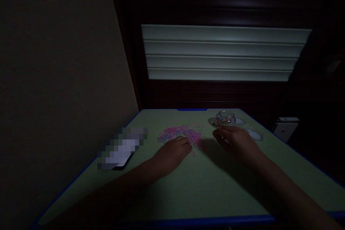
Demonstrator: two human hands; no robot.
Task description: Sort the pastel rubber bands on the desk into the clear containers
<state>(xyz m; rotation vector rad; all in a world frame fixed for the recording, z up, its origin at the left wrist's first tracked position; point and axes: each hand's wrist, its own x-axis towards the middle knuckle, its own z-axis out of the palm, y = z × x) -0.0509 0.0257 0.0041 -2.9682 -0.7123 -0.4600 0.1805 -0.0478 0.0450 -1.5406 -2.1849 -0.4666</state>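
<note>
A spread of tiny pink, purple and blue pieces, which look like small rubber bands (pixel 179 133), lies on the green table top. My left hand (pixel 174 152) rests at its near edge, fingers curled down and closed; whatever they pinch is hidden. Further right, my right hand (pixel 235 140) is raised over the table with thumb and fingers drawn together, and anything between them is too small and dark to name. Just behind it stands a round clear glass jar (pixel 225 116), its mouth uncovered, holding similar coloured bits.
Clear round lids or dishes lie beside the jar, one of them a pale disc (pixel 255 135). On the left, a blurred flat object (pixel 122 152) lies near the blue-edged table (pixel 196 194). A wall rises at left, and a white box (pixel 286 129) stands beyond the right edge.
</note>
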